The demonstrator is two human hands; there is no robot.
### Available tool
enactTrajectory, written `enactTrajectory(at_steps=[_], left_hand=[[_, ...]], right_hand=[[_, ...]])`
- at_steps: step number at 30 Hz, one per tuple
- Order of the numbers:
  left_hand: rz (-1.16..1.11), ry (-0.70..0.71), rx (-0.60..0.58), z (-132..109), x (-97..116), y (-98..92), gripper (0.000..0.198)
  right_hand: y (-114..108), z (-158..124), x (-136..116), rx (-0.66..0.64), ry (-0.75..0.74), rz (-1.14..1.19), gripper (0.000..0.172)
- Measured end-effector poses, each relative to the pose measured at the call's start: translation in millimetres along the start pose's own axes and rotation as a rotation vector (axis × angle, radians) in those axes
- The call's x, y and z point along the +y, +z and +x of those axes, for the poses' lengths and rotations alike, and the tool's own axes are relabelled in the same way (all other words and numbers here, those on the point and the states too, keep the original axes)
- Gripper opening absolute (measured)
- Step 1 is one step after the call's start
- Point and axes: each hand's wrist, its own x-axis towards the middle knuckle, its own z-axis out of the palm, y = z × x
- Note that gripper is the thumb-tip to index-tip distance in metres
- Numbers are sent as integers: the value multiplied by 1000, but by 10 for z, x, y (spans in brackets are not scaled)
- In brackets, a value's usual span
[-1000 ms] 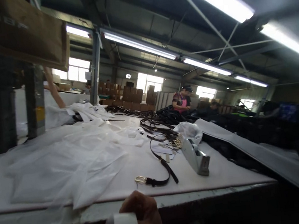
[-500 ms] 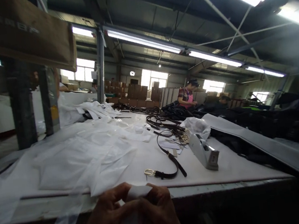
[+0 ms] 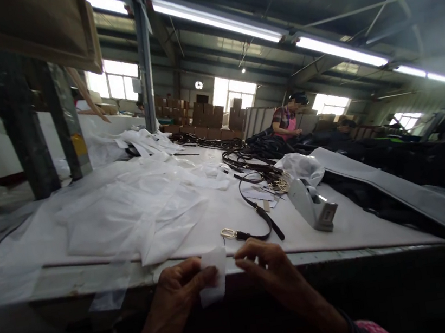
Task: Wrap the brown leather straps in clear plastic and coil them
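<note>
Pinching a white slip, your left hand is closed on it; your right hand curls just beside the slip, its grip impossible to tell.

Factory workshop, belt packing floor. Long white surface mid-frame carries heaps of clear plastic bags, black belts, tape dispenser. Stacked cardboard boxes at centre back, fluorescent tube lights under metal roof, another worker behind.
</note>
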Motion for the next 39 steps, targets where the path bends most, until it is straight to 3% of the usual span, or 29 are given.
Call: enactTrajectory(at_steps=[3, 7, 9, 12, 17, 20, 23, 27, 32, 39], left_hand=[[24, 3, -31, 54, 17, -33, 38], [88, 4, -32, 136, -15, -6, 42], [65, 22, -24, 141, -42, 8, 40], [70, 46, 16, 99, -91, -3, 38], [140, 58, 5, 11, -165, -41, 36], [227, 112, 48, -7, -184, -60, 36], [354, 190, 56, -28, -199, -110, 34], [395, 185, 29, -70, -226, -221, 30], [256, 74, -23, -75, -238, -322, 33], [85, -31, -88, -62, -192, -315, 37]], right_hand=[[-339, 252, 150, 96, -21, -350, 17], [-425, 510, 359, -80, -71, -672, 10], [-384, 575, 403, -140, -90, -685, 8], [-391, 607, 322, -144, -70, -515, 7], [-552, 526, -150, -203, -126, -276, 17], [-534, 440, -420, -314, -179, -295, 22], [-430, 392, -544, -370, -290, -457, 25], [-339, 418, -528, -372, -378, -663, 33], [-342, 469, -436, -355, -435, -778, 37], [-321, 365, -385, -404, -521, -856, 19]])
